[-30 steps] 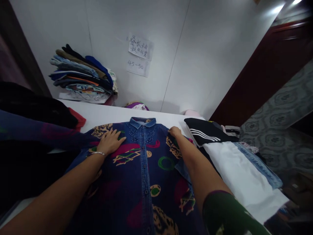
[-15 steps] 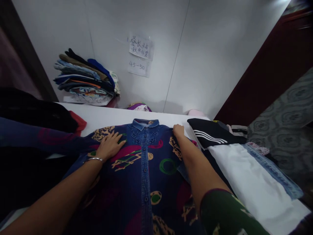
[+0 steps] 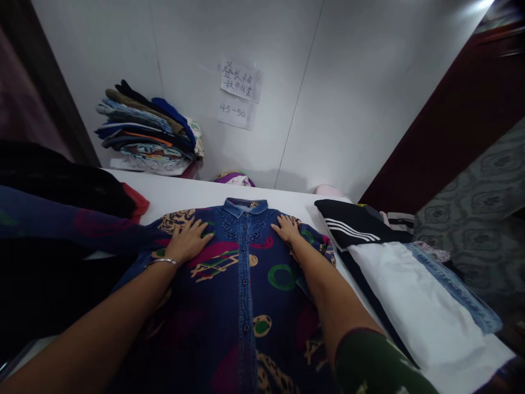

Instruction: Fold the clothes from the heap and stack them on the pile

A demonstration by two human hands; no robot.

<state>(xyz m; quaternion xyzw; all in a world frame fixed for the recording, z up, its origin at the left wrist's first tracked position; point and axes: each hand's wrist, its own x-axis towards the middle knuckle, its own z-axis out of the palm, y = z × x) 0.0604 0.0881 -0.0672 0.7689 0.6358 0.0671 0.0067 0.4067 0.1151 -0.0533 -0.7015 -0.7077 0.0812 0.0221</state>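
Note:
A dark blue patterned shirt (image 3: pixel 221 295) with a denim collar and a buttoned denim strip lies front side up, collar away from me. My left hand (image 3: pixel 187 241) rests flat on its left shoulder area, fingers spread, a silver bangle on the wrist. Across the collar, my right hand (image 3: pixel 288 227) lies on the other shoulder with fingers stretched out. The left sleeve (image 3: pixel 82 224) reaches out over dark clothes. On the right, part of the other sleeve (image 3: pixel 322 246) shows beyond my forearm.
A white table (image 3: pixel 197 191) bears the shirt. Black clothes (image 3: pixel 61 180) heap at the left. Folded garments, with a white one (image 3: pixel 410 301) and a black striped one (image 3: pixel 356 224), lie at the right. A clothes stack (image 3: pixel 147 131) stands by the wall, where handwritten paper signs (image 3: pixel 240 82) hang.
My right hand has let go of the shoulder edge, moved slightly left and flattened onto the shirt. More of the right sleeve shows. My left hand stays on the shirt.

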